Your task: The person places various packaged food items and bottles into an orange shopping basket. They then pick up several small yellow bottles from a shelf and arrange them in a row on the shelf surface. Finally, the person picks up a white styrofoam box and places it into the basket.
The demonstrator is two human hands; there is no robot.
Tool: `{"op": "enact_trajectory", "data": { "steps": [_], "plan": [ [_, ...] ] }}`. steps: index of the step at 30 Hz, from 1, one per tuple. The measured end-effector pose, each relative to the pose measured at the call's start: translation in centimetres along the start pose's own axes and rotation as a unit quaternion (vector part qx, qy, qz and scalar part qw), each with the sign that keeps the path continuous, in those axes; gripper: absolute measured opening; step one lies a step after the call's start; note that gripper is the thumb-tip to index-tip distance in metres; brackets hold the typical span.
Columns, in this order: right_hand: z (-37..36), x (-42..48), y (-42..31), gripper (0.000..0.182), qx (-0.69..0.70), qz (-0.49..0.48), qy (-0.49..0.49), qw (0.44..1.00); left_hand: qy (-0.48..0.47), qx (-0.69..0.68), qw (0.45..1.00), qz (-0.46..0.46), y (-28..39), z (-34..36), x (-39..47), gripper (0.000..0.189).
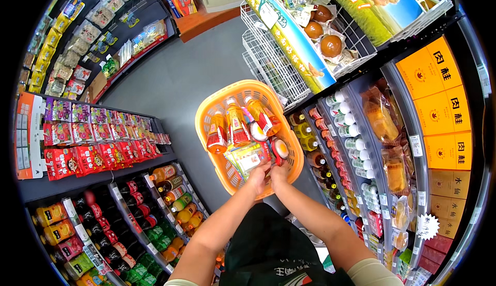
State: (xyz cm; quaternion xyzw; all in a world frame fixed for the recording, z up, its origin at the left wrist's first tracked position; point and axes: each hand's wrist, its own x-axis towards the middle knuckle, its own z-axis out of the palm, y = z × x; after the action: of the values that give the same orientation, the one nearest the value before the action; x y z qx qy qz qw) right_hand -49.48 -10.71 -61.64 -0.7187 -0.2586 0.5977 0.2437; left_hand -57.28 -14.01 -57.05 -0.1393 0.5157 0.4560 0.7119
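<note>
An orange plastic shopping basket [296, 139] is before me over the aisle floor. My left hand [259, 178] and my right hand [279, 173] are close together inside its near end. Fingertips of the left meet the flat, colourful packets [248, 160]; the right is just below a round red-and-white tub [279, 148] with an egg picture. What the fingers grip, if anything, is hidden. Toward the far side lie three amber drink bottles, a left one [217, 133], a middle one [236, 123] and a right one [263, 115]. Another round tub [257, 132] rests among them.
Shelves of bottled drinks [182, 201] stand at left below hanging candy bags [93, 158]. On the right are shelves of white-capped bottles [350, 142], packaged bread [383, 123] and orange boxes [434, 80]. A wire rack [271, 61] with wrapped eggs [331, 46] juts near the basket. Grey floor [201, 61] runs ahead.
</note>
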Motion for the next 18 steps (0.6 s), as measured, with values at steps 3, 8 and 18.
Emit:
{"op": "enact_trajectory", "data": {
  "steps": [3, 8, 18],
  "plan": [
    [-0.1, -1.5, -1.1, 0.057, 0.000, -0.034, -0.010, 0.999, 0.010, 0.005, 1.000, -0.002, -0.5, -0.2, 0.5, 0.049],
    [-1.6, -3.7, -1.6, 0.065, 0.032, -0.034, -0.037, 0.998, -0.024, -0.020, 0.999, 0.026, -0.7, 1.8, -1.3, 0.052],
    [-14.1, -13.6, -9.2, 0.053, 0.113, -0.227, -0.034, 0.967, -0.135, 0.046, 0.974, 0.177, -5.9, 15.1, -11.5, 0.043]
  ]
}}
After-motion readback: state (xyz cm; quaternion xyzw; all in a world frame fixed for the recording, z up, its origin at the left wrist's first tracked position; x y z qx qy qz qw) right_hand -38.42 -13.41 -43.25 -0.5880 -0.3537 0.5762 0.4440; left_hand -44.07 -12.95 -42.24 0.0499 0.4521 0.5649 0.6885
